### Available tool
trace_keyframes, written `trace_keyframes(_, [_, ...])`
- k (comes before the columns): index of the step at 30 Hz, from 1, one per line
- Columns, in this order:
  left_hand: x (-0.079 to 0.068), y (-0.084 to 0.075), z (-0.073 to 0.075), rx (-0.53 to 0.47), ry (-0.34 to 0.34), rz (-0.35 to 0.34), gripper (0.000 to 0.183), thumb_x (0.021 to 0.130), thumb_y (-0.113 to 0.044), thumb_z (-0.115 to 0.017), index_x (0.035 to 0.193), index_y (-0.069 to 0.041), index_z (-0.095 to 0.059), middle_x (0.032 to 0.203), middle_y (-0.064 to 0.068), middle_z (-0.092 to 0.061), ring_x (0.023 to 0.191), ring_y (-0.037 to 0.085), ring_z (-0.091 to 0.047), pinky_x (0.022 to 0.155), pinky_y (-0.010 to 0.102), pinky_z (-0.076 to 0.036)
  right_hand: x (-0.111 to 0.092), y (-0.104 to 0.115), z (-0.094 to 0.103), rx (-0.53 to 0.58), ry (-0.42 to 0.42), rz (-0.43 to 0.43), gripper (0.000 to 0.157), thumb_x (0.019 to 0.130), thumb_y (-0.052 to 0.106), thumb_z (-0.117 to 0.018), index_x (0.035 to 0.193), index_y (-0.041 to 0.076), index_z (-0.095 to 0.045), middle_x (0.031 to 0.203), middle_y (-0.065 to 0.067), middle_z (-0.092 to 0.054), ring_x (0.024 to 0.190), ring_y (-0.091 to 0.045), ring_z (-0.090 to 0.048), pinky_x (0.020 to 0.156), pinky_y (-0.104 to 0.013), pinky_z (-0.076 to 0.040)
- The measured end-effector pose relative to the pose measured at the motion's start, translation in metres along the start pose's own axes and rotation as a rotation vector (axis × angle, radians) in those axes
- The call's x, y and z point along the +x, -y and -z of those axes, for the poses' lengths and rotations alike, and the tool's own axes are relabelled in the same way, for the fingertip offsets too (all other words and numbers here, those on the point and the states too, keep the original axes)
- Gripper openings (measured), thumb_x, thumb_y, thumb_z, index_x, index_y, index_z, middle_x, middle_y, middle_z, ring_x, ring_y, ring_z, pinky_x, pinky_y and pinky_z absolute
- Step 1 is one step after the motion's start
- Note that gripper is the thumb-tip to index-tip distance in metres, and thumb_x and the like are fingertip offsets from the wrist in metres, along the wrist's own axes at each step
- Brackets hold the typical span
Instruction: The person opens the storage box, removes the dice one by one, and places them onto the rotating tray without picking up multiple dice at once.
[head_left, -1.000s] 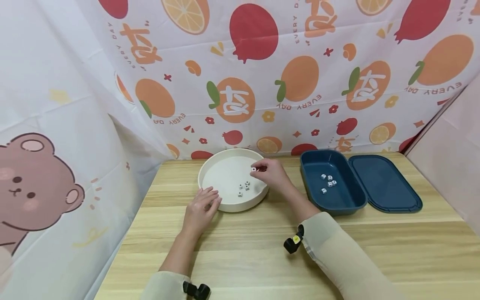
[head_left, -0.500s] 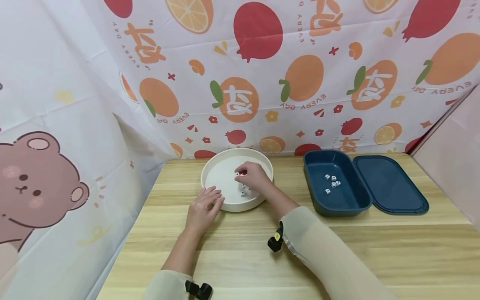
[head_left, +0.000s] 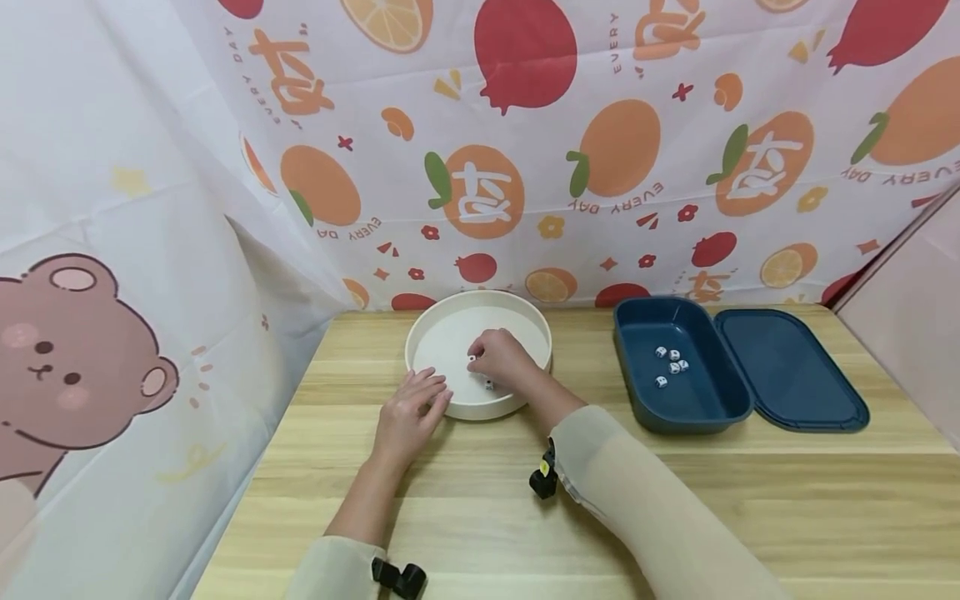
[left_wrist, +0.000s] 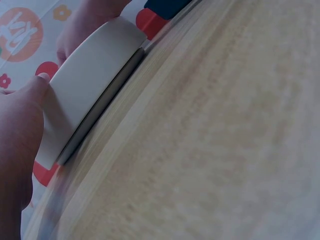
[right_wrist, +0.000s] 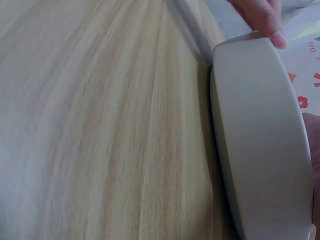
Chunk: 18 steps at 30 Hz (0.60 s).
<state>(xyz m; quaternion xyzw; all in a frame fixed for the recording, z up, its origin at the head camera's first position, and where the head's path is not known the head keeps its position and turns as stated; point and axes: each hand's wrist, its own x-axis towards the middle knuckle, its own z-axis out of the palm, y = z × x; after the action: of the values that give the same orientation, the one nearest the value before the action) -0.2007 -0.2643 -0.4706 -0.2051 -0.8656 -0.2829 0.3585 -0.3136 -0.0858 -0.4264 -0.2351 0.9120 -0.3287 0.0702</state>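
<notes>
A round cream tray (head_left: 450,312) stands on the table, and my right hand (head_left: 504,362) is inside it. Between thumb and fingertips this hand pinches a small white die (head_left: 472,358), low over the tray floor. Another die (head_left: 489,385) shows just under the hand; the hand hides the other dice there. My left hand (head_left: 408,412) rests on the tray's near left rim, fingers extended. In the left wrist view the left thumb (left_wrist: 37,87) touches the tray's outer wall (left_wrist: 90,70). The right wrist view shows mostly that wall (right_wrist: 260,130); the die is hidden there.
To the right stands a dark blue rectangular box (head_left: 690,412) with several white dice (head_left: 674,367) in it. Its matching lid (head_left: 795,367) lies flat beside it. A printed cloth (head_left: 622,158) hangs behind the wooden table (head_left: 480,500).
My right hand, pinching the die, has moved left from the tray's right rim and down into the tray, covering most dice there. My left hand has stayed on the rim.
</notes>
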Motion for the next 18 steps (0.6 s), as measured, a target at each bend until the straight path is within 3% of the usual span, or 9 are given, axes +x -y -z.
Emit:
trace_keyframes(8, [0.0014,-0.0011,0.0009,0.004,0.022,0.004,0.017,0.084,-0.012,-0.076,0.095,0.001,-0.077,0.101,0.01,-0.076,0.11,0.029,-0.068,0.105,0.056,-0.047,-0.0008,-0.0003,-0.0008,-0.114,0.052,-0.046,0.014,0.084,0.02,-0.078,0.096,0.013,-0.078,0.091,0.004,-0.064,0.094,-0.016,-0.05,0.08,-0.027,-0.05])
trace_keyframes(18, [0.0021,-0.0024,0.0011,0.003,0.013,0.013,0.016,0.083,-0.01,-0.077,0.094,0.002,-0.077,0.1,0.01,-0.076,0.109,0.029,-0.069,0.104,0.057,-0.047,-0.001,0.0011,-0.0008,-0.152,0.071,-0.04,0.014,0.083,0.021,-0.079,0.096,0.015,-0.078,0.086,0.004,-0.062,0.094,-0.017,-0.049,0.08,-0.028,-0.048])
